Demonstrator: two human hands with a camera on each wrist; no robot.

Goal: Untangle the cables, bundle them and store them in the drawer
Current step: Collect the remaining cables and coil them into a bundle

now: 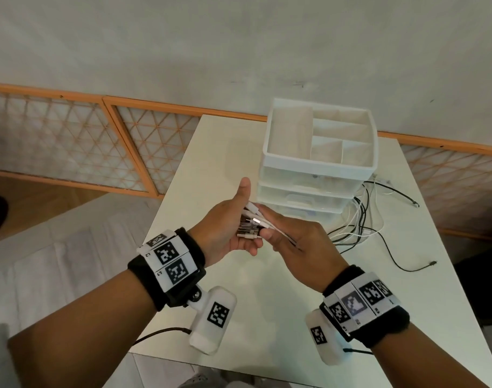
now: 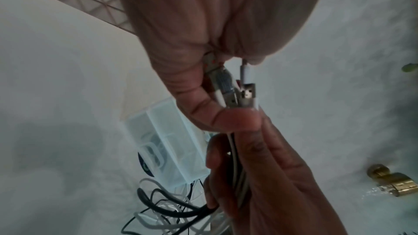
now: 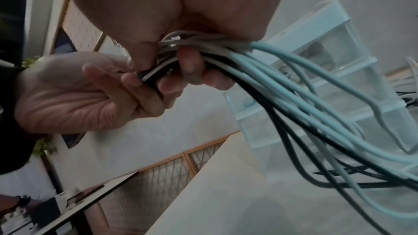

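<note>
A bunch of white and black cables (image 1: 359, 219) trails from my hands onto the white table (image 1: 239, 303), to the right of the drawer unit (image 1: 317, 163). Their plug ends (image 1: 250, 222) lie side by side between my hands. My left hand (image 1: 239, 233) cups and holds the plugs (image 2: 235, 94), thumb pointing up. My right hand (image 1: 292, 242) grips the cable bunch (image 3: 282, 81) just behind the plugs. The wrist views show the left hand (image 3: 68, 96) with fingers curled on a black plug and the right hand (image 2: 271, 167) wrapped round the strands.
The drawer unit is white plastic with an open divided tray on top and its translucent drawers (image 1: 300, 197) closed. Black cable ends (image 1: 412, 267) lie loose at the table's right side. A lattice screen (image 1: 71, 141) runs along the wall behind.
</note>
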